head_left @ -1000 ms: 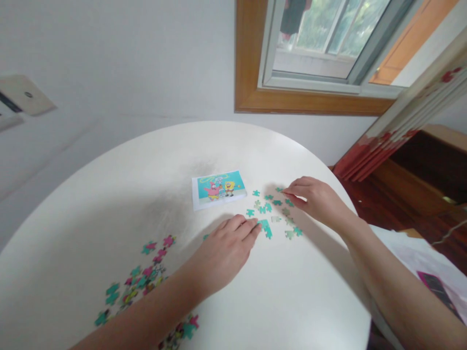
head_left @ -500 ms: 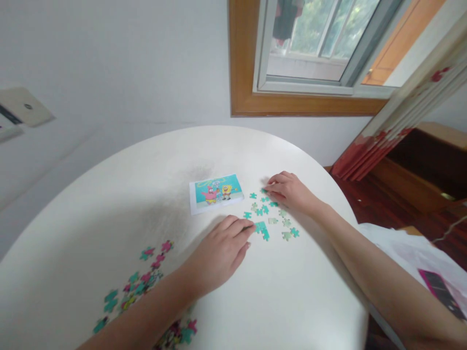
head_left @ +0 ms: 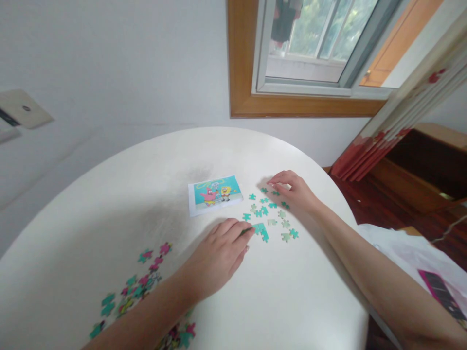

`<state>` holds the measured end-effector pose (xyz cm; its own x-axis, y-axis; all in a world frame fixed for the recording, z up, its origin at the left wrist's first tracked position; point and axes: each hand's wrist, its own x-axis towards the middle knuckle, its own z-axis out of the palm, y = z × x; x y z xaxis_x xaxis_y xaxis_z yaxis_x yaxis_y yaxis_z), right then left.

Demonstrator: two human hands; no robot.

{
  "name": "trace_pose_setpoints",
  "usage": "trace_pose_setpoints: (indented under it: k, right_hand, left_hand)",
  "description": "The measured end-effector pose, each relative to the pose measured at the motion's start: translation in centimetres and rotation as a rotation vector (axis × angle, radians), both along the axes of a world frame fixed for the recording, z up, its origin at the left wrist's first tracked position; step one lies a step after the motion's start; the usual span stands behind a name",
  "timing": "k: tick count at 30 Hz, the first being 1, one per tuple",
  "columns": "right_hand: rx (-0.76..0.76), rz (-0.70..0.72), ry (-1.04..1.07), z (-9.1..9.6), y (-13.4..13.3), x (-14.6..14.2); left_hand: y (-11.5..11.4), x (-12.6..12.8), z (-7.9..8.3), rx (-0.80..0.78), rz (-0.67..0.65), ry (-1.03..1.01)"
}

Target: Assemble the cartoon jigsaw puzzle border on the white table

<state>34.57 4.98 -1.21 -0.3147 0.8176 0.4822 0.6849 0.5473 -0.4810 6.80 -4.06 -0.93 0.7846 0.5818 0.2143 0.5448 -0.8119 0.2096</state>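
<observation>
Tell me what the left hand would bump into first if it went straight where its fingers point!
Most likely the joined teal puzzle pieces, right by the left hand. I can't tell whether its fingertips already touch them.

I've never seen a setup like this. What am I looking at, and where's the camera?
There's no machine here: just a person's bare hands, seen from a camera worn on their head. On the white table are a cartoon picture, loose teal and pale puzzle pieces, and a multicoloured scatter beside the left forearm. The left hand has its fingertips at some joined teal pieces; the right hand is near the loose ones. Whether either holds a piece is too small to tell.
</observation>
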Motion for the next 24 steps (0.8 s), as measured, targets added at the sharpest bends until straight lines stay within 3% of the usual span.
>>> trace_pose_setpoints:
  k: [3,8,17,24]
  right_hand:
    - [-0.036,0.027,-0.135,0.4,-0.5,-1.4]
    - [-0.150,-0.058,-0.358,0.5,-0.8,-3.6]
    - [-0.327,-0.142,-0.290,1.0,-0.1,-4.9]
    - [-0.441,-0.127,-0.258,1.5,1.0,-5.2]
  left_hand:
    - [-0.1,0.1,0.0,0.022,0.005,0.016]
    - [-0.3,0.0,0.0,0.045,0.024,0.034]
    - [-0.2,-0.2,0.1,0.053,0.010,0.043]
    - [-0.3,-0.1,0.1,0.033,0.015,0.058]
